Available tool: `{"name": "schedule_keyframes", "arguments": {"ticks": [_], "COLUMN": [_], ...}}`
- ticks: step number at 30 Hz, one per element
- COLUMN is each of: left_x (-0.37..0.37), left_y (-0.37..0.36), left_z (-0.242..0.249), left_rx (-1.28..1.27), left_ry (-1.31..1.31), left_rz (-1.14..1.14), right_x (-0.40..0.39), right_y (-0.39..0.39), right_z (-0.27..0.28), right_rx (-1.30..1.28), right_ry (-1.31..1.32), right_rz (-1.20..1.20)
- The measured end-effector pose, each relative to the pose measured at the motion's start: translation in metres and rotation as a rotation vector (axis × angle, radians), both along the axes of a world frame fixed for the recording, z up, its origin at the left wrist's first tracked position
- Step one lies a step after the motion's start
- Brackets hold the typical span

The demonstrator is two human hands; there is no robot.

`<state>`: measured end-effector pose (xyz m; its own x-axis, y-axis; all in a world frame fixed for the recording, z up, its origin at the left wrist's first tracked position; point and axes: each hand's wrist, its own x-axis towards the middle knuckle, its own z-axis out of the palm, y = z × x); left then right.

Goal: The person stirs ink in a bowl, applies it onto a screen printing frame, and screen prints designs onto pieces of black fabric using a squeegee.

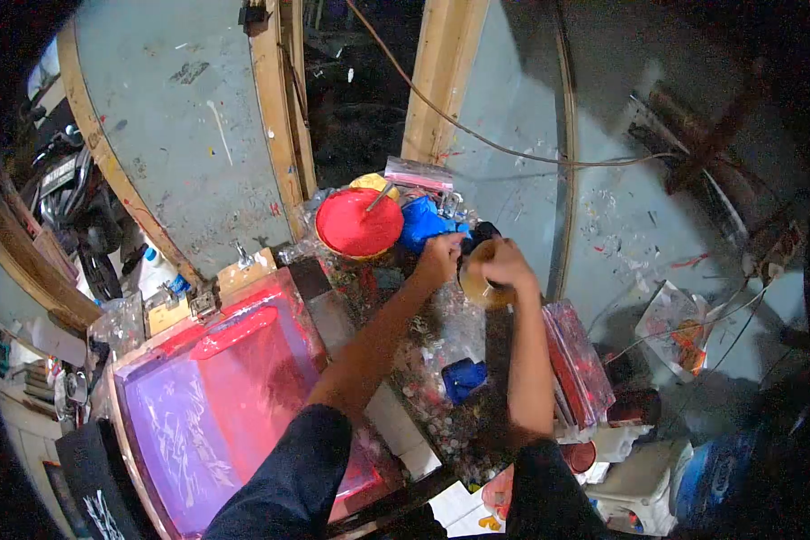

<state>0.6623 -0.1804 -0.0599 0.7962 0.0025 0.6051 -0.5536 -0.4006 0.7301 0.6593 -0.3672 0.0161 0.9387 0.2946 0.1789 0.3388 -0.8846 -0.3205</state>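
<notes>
No legible text, black cloth (pixel 99 508) print and blue container (pixel 715 481) label unreadable

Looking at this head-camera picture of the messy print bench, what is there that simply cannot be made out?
- What the round tan container holds: both hands cover it, left hand and right hand.
- Whether either grip is closed: the fingers are too small and blurred.
- The design on the printing screen: only faint white streaks, and a dark sleeve hides its lower corner.
- The stirrer in the red paint tub: too small to identify.

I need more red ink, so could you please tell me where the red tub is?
In the head view, the red ink tub sits left of the left hand, beside the blue bag.
</notes>
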Motion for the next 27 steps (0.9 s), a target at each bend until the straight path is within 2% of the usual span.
{"name": "schedule_keyframes", "arguments": {"ticks": [1,2,4,7,9,12,13,14,16,17,21,23,26,27], "left_x": [0.006,0.008,-0.001,0.002,-0.005,0.020,0.005,0.005,0.013,0.015,0.021,0.033,0.050,0.050], "left_y": [0.004,0.004,-0.003,-0.015,-0.020,-0.039,-0.042,-0.045,-0.053,-0.056,-0.054,-0.047,-0.041,-0.036], "left_z": [-0.012,-0.017,-0.006,-0.006,-0.001,-0.025,-0.009,-0.002,0.000,-0.002,0.015,0.011,-0.004,-0.003], "left_rx": [0.073,0.146,0.182,0.364,0.448,0.669,0.685,0.694,0.711,0.626,0.484,0.388,0.290,0.270], "left_ry": [-0.084,-0.168,-0.152,-0.118,-0.022,0.026,0.063,0.086,0.132,0.126,0.209,0.225,0.149,0.124], "left_rz": [-0.037,-0.080,-0.141,-0.122,-0.145,-0.068,0.067,0.099,0.162,0.191,0.223,0.197,0.236,0.246], "right_x": [-0.016,-0.015,-0.009,-0.003,-0.002,-0.020,-0.021,-0.021,-0.001,0.005,-0.022,-0.018,-0.003,-0.010], "right_y": [-0.001,-0.003,-0.010,-0.030,-0.043,-0.049,-0.053,-0.055,-0.060,-0.064,-0.036,-0.030,-0.022,-0.016], "right_z": [0.006,0.007,0.011,0.030,0.056,0.106,0.114,0.121,0.099,0.091,0.087,0.065,0.021,0.020], "right_rx": [-0.162,-0.146,-0.118,-0.096,-0.057,-0.048,-0.041,-0.036,-0.155,-0.214,-0.242,-0.321,-0.455,-0.363], "right_ry": [0.022,0.106,0.271,0.268,0.171,0.072,0.059,0.041,0.034,0.031,0.256,0.352,0.327,0.330], "right_rz": [-0.098,-0.109,-0.133,-0.217,-0.237,-0.287,-0.261,-0.233,-0.138,-0.091,-0.082,-0.021,0.052,-0.045]}}
